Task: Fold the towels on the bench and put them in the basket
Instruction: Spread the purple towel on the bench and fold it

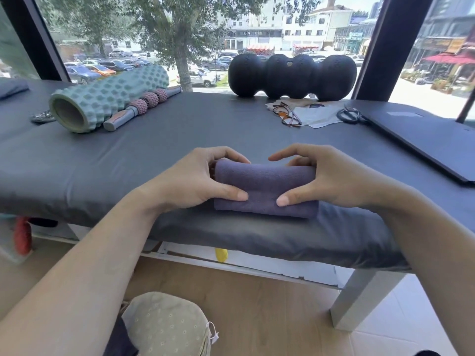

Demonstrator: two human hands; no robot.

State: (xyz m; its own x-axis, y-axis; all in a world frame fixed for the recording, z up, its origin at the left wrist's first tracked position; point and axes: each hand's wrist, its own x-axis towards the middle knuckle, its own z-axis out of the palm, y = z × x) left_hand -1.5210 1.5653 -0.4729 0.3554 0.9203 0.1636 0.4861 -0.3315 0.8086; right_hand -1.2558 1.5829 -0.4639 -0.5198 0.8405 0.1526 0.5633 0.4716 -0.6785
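**Two hands on one folded towel**

Both the left hand [198, 176] and the right hand [318, 176] grip the ends of the purple towel [264, 191], thumbs in front, fingers curled over the back. It lies near the counter's [180, 140] front edge. Best to squeeze evenly and lift level, so the layers stay stacked. No basket is clearly visible.

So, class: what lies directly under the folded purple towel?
The folded purple towel lies on the bench's dark grey cover, near its front edge. Left hand and right hand grip its ends. Whatever is beneath it stays hidden.
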